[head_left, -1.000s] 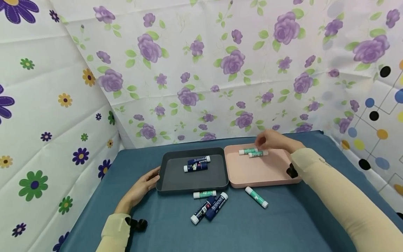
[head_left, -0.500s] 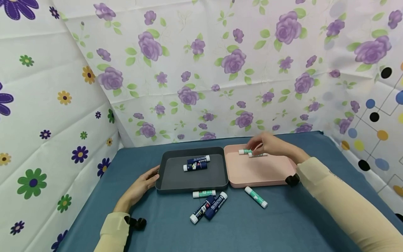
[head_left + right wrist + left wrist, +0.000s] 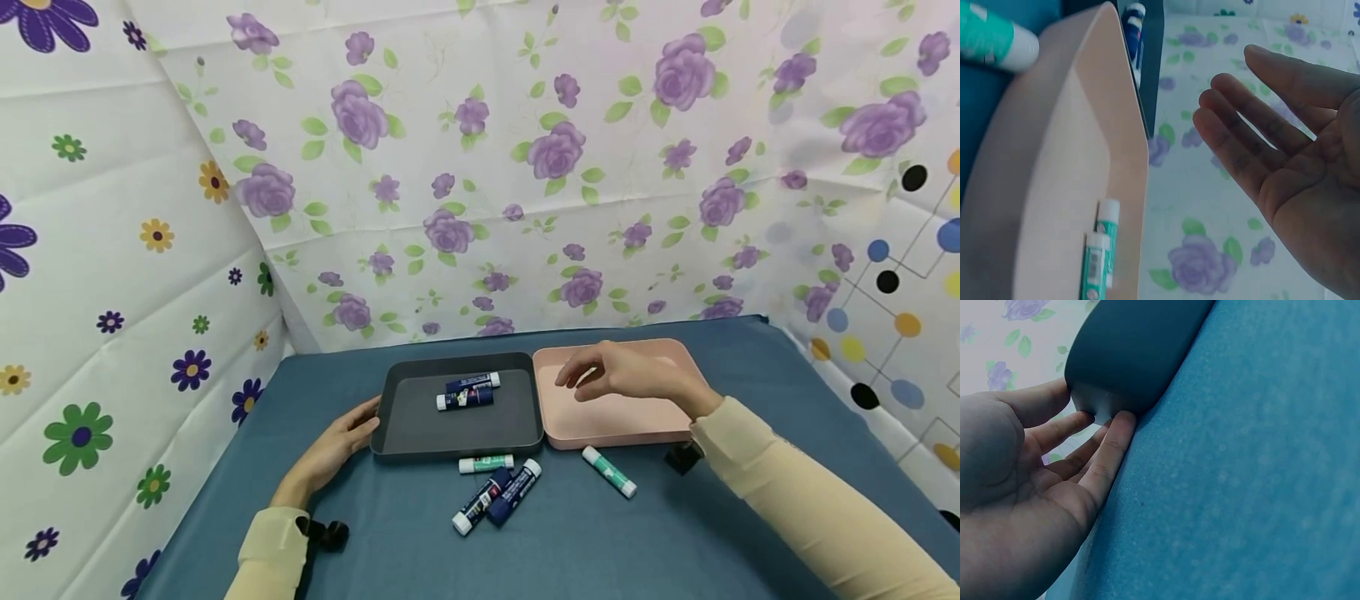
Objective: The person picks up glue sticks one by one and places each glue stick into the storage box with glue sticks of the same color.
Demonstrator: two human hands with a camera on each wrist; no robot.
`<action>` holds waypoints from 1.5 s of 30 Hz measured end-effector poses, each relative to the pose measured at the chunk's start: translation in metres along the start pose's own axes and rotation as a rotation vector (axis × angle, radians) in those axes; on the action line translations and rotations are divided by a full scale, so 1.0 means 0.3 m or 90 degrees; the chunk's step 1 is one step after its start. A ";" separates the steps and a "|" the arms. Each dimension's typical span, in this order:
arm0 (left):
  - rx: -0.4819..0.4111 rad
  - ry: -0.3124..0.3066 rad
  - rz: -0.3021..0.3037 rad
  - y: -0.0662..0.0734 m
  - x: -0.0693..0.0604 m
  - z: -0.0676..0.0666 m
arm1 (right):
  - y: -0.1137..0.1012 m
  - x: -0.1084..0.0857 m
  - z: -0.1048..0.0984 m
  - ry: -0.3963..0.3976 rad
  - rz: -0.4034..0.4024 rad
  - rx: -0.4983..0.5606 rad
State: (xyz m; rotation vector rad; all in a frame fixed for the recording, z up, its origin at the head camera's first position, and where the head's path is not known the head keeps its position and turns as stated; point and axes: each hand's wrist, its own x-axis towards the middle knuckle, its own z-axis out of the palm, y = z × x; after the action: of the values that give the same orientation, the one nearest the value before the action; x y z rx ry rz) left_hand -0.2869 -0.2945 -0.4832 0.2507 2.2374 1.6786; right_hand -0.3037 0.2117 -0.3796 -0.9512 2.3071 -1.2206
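Touching the dark tray (image 3: 408, 421) of two navy tubes (image 3: 465, 399), your left hand (image 3: 336, 446) is relaxed. Two loose navies (image 3: 476, 504) and two loose greens (image 3: 609, 472) remain near. Your empty right hand (image 3: 622, 372), fingers parted, hovers over the pink tray (image 3: 573, 425) with two green tubes (image 3: 1094, 265): seemingly halfway.

Left sleeve (image 3: 264, 557) is pale yellow with a wide cuff (image 3: 282, 527), chunky black gadget (image 3: 332, 535) just right of it. Way right of that sleeve: a creamier right sleeve (image 3: 810, 498), plus a second black gadget (image 3: 684, 457).
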 end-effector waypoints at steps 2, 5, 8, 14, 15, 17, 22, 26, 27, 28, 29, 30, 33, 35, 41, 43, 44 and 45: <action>0.001 0.002 0.002 0.000 0.001 -0.001 | -0.006 0.008 0.020 -0.006 -0.014 0.003; 0.000 0.001 0.003 -0.002 0.003 -0.001 | -0.014 0.016 0.048 -0.012 -0.033 0.013; -0.001 0.001 0.003 -0.004 0.005 0.001 | -0.022 0.021 0.076 -0.023 -0.040 0.023; 0.002 0.009 0.001 -0.003 0.004 0.002 | -0.025 0.031 0.145 -0.050 -0.044 0.014; 0.002 0.009 0.000 -0.002 0.003 0.002 | -0.026 0.031 0.157 -0.057 -0.042 0.014; 0.001 0.007 -0.002 -0.003 0.001 0.003 | -0.024 0.029 0.181 -0.075 -0.032 0.027; -0.002 0.004 -0.003 -0.006 -0.002 0.001 | -0.019 0.036 0.219 -0.101 -0.022 0.034; -0.002 0.003 -0.002 -0.005 -0.003 -0.002 | -0.011 0.044 0.238 -0.119 -0.048 0.024; -0.002 0.002 -0.002 -0.004 -0.003 -0.002 | -0.009 0.045 0.242 -0.123 -0.052 0.026; -0.002 0.001 -0.001 -0.003 -0.002 -0.002 | -0.007 0.045 0.247 -0.128 -0.054 0.031; -0.002 0.000 -0.001 -0.002 -0.002 -0.002 | -0.004 0.044 0.251 -0.131 -0.054 0.034; -0.002 -0.001 0.000 -0.001 -0.001 -0.001 | -0.002 0.044 0.255 -0.133 -0.051 0.036; -0.002 -0.001 0.000 0.000 0.000 -0.001 | 0.002 0.044 0.264 -0.134 -0.046 0.039; -0.003 -0.001 0.000 -0.001 0.000 -0.002 | 0.002 0.044 0.269 -0.135 -0.046 0.041; -0.005 -0.006 0.005 -0.002 -0.001 -0.004 | 0.006 0.039 0.282 -0.148 -0.051 0.054; -0.004 -0.005 0.004 -0.004 0.000 -0.004 | 0.011 0.040 0.288 -0.157 -0.056 0.055; -0.002 -0.005 0.004 -0.004 -0.001 -0.004 | 0.013 0.040 0.291 -0.162 -0.058 0.052; -0.001 -0.004 0.003 -0.005 0.000 -0.004 | 0.015 0.040 0.295 -0.166 -0.058 0.050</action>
State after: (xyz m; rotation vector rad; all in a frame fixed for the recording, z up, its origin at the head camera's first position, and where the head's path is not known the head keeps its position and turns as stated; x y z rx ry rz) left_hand -0.2872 -0.2960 -0.4843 0.2612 2.2318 1.6799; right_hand -0.2620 0.1534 -0.4330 -1.1257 2.0196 -1.1377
